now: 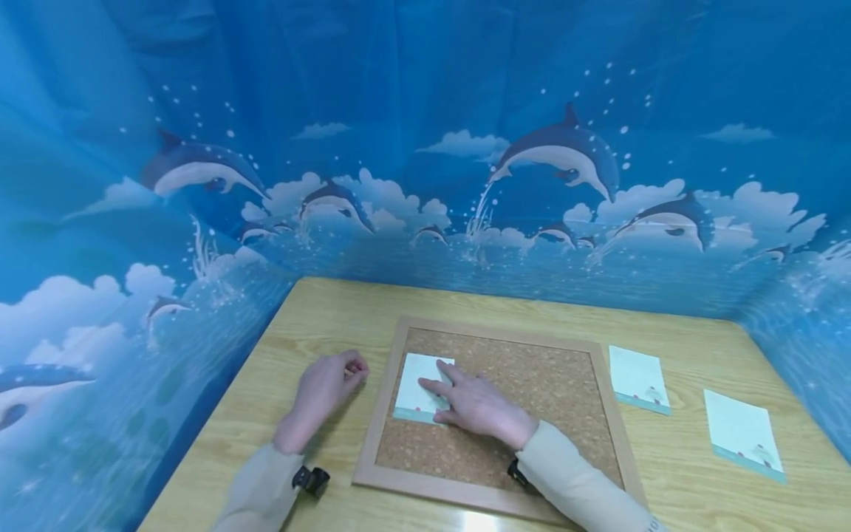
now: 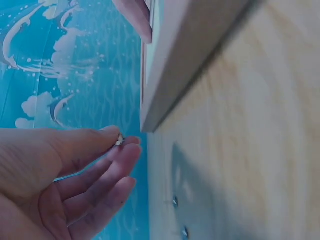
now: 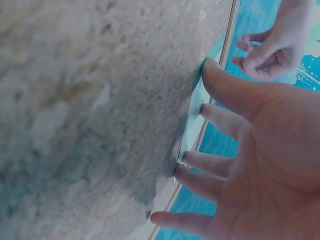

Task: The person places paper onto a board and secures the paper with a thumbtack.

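Observation:
A framed cork board (image 1: pixel 545 391) lies on the wooden table. My right hand (image 1: pixel 479 405) spreads its fingers over a white note sheet (image 1: pixel 414 373) with a teal lower edge, on the board's left part. In the right wrist view, the right fingertips (image 3: pixel 210 67) touch this sheet, seen nearly edge-on. Left of the frame, my left hand (image 1: pixel 330 383) is raised above the table. Its thumb and forefinger pinch a small shiny thumbtack (image 2: pixel 120 140), partly hidden by the fingertips. Below that hand, two more thumbtacks, one nearer (image 2: pixel 185 233) and one farther (image 2: pixel 175 202), lie on the table.
Two similar note sheets, one close to the frame (image 1: pixel 640 378) and one farther right (image 1: pixel 744 434), lie on the table right of the board. A blue dolphin-print curtain (image 1: pixel 412 89) encloses the table's back and sides. The board's wooden frame (image 1: pixel 380 421) forms a raised edge.

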The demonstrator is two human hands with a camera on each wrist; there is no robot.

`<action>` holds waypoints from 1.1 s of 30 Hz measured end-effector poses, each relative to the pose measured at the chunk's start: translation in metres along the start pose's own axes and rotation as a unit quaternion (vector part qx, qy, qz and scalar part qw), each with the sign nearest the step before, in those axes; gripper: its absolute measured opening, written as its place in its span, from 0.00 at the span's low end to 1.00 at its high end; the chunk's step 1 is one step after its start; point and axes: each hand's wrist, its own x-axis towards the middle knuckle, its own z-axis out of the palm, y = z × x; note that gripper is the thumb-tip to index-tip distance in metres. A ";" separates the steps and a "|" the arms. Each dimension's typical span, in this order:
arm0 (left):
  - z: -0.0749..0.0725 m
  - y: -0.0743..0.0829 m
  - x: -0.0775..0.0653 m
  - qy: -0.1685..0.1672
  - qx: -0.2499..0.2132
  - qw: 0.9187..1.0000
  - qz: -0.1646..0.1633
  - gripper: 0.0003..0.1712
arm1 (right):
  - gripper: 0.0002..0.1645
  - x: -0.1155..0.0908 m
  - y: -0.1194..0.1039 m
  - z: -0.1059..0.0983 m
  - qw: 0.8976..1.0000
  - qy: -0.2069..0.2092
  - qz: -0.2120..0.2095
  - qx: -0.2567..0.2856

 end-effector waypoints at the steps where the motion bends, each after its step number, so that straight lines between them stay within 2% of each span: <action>1: 0.000 0.003 0.002 0.004 -0.005 1.000 0.003 0.01 | 0.36 0.000 0.000 0.000 1.000 0.001 -0.001 0.000; 6: 0.001 0.018 0.014 0.011 -0.020 0.999 0.027 0.03 | 0.36 -0.002 -0.001 -0.001 1.000 0.005 -0.004 -0.002; 14: 0.003 0.040 0.033 -0.025 -0.042 0.998 0.037 0.02 | 0.36 -0.003 -0.002 -0.001 1.000 0.004 -0.004 -0.004; 19: 0.012 0.048 0.048 -0.035 -0.040 0.998 0.040 0.03 | 0.36 -0.001 -0.002 -0.001 1.000 0.000 0.002 -0.006; 23: 0.020 0.053 0.058 -0.061 -0.058 0.996 0.024 0.03 | 0.37 0.000 -0.001 0.000 1.000 -0.001 0.001 -0.012; 29: 0.030 0.061 0.066 -0.106 -0.098 0.989 0.002 0.03 | 0.37 0.000 0.000 0.001 1.000 -0.002 -0.008 -0.016; 33: 0.036 0.063 0.070 -0.113 -0.094 0.989 -0.009 0.04 | 0.37 0.000 0.001 0.001 1.000 -0.004 -0.008 -0.022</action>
